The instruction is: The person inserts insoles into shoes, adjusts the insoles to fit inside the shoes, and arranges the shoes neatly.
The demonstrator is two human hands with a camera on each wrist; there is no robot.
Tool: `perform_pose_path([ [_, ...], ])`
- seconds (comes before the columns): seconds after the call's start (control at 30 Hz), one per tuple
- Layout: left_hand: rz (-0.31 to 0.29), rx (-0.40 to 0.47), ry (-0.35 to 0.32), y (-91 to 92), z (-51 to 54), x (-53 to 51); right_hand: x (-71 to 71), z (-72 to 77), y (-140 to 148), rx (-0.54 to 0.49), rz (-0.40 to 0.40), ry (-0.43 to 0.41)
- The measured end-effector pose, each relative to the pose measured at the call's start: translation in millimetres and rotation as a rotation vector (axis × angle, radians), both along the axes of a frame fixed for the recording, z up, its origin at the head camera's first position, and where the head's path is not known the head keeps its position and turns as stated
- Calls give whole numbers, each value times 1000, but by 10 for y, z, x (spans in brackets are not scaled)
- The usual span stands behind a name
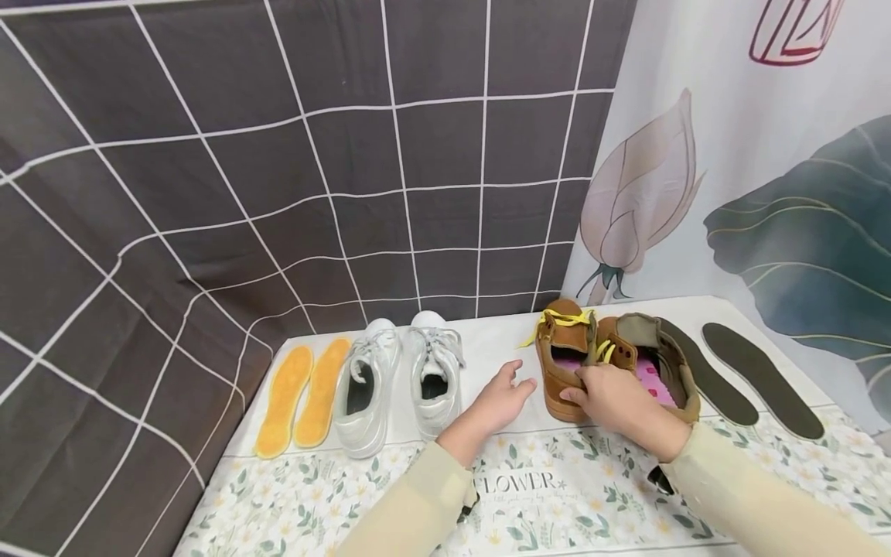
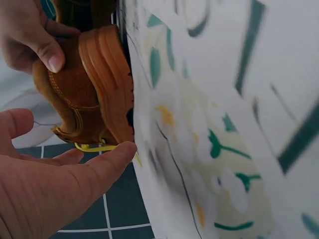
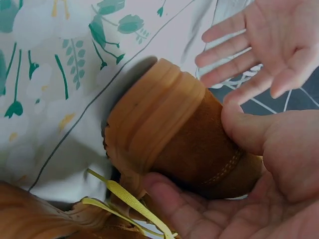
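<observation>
A brown suede shoe with yellow laces [image 1: 557, 391] stands at the right of the table. My right hand [image 1: 616, 398] grips its heel collar, thumb outside at the back and fingers on the other side, as the right wrist view also shows on the heel [image 3: 194, 144]. My left hand [image 1: 500, 398] is held to the left of that shoe, fingers spread, holding nothing. The second brown shoe [image 1: 689, 371] sits just right, partly behind my right hand. A pink patterned insole [image 1: 653, 383] shows inside it, and some pink shows in the gripped shoe too.
Two dark insoles [image 1: 762, 379] lie to the right of the brown shoes. On the left are a pair of white sneakers [image 1: 365, 422] and two yellow insoles [image 1: 285, 398]. A floral cloth [image 1: 529, 518] covers the table front; a dark grid curtain [image 1: 348, 155] hangs behind.
</observation>
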State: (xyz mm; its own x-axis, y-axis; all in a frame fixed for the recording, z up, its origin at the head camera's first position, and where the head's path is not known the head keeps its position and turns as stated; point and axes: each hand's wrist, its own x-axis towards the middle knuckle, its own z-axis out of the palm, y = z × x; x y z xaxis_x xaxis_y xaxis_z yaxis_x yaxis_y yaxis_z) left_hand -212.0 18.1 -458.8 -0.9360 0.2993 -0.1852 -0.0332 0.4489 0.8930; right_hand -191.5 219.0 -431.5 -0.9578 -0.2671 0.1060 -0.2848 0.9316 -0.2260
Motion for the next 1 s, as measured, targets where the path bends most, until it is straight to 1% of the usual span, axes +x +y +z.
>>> perform_pose_path([
  [0.1,1,4,1,8,8,-9,-8,20,12,-14,-11,33],
  [0.2,19,5,-12,2,-15,-30,-15,46,24,-30,-24,59],
  [0.37,49,53,-41,-19,-43,-47,-3,78,44,-36,-29,61],
  [0.57,43,72,-38,-11,-43,-40,52,97,36,-68,-15,53],
  [0.67,54,97,-52,-3,-50,-36,107,118,11,-85,-3,52],
  [0.83,96,191,-106,-5,-63,-37,214,164,-50,-89,12,75],
  [0.93,122,265,-138,-17,-65,-25,270,193,-103,-82,27,126],
  [1.0,128,322,-149,-25,-53,-1,308,212,-141,-86,46,155],
])
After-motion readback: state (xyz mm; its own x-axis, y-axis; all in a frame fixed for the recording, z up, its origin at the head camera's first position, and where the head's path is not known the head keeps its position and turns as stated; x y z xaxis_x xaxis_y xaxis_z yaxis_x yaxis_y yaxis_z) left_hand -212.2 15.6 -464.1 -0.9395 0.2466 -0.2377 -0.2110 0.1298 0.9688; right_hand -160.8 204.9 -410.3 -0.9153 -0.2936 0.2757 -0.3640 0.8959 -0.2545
